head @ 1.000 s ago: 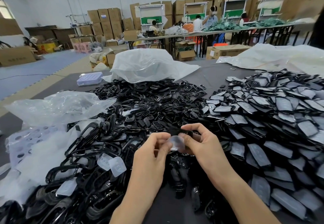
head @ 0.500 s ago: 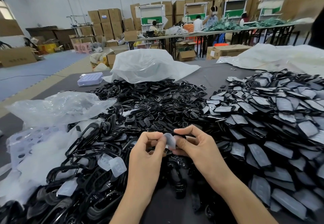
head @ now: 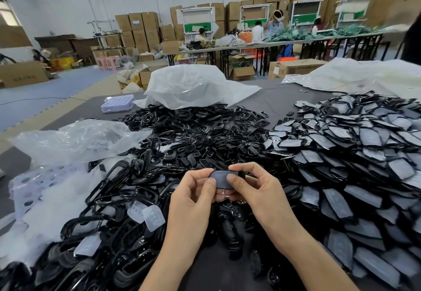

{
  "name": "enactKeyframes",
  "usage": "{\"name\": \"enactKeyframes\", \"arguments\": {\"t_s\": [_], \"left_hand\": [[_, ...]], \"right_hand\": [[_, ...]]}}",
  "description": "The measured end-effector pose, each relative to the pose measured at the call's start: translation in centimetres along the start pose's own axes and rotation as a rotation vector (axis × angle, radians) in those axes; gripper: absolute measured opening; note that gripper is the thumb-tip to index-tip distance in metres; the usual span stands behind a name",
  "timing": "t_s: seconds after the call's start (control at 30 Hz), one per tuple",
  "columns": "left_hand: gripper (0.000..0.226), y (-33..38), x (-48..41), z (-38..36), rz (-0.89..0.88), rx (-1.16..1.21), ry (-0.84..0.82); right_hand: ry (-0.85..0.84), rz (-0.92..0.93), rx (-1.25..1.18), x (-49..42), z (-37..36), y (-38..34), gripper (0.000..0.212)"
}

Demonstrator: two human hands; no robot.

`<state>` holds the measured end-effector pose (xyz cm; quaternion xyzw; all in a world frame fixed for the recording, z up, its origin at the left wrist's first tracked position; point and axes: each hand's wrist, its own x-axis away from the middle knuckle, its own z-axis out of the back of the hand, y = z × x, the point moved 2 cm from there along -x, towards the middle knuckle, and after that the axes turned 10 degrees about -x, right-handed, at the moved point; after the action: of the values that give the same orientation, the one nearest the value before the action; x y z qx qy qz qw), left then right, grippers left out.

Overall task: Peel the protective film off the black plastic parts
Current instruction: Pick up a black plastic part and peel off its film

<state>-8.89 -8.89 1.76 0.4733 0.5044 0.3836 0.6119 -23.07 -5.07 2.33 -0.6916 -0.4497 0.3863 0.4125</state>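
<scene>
A small black plastic part (head: pixel 222 179) with a greyish film on its face is held between both hands above the table. My left hand (head: pixel 193 196) pinches its left edge with thumb and forefinger. My right hand (head: pixel 252 187) grips its right side, thumb on the front face. To the right lies a big heap of film-covered black parts (head: pixel 355 154). Bare black frames and parts (head: pixel 182 140) are piled in the middle and at the left. Two peeled clear films (head: pixel 148 216) lie on the left pile.
Crumpled clear plastic bags (head: pixel 75 140) sit at the left, and a large white bag (head: pixel 191 85) at the back of the dark table (head: pixel 284 97). A lilac perforated tray (head: pixel 117 103) lies far left. People work at long tables behind, among stacked cartons.
The film that my left hand had lifted up off the part now lies flat against its face. Both hands have stayed at the same spot.
</scene>
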Motion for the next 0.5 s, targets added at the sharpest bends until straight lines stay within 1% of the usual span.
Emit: {"name": "enactKeyframes", "arguments": {"t_s": [0.17,0.27,0.33,0.5], "left_hand": [[0.011,-0.01,-0.1,0.01,0.013,-0.129,-0.055],[0.008,0.01,0.04,0.0,0.003,-0.16,-0.021],[0.01,0.12,0.13,-0.05,-0.019,-0.175,0.006],[0.015,0.15,0.15,-0.16,-0.03,-0.174,0.061]], "right_hand": [[0.025,0.011,0.006,-0.05,0.25,0.09,0.013],[0.023,0.018,0.02,-0.13,0.29,0.24,0.012],[0.016,0.015,0.006,-0.21,0.24,0.46,0.012],[-0.015,-0.057,-0.105,-0.4,0.09,0.94,0.024]]}}
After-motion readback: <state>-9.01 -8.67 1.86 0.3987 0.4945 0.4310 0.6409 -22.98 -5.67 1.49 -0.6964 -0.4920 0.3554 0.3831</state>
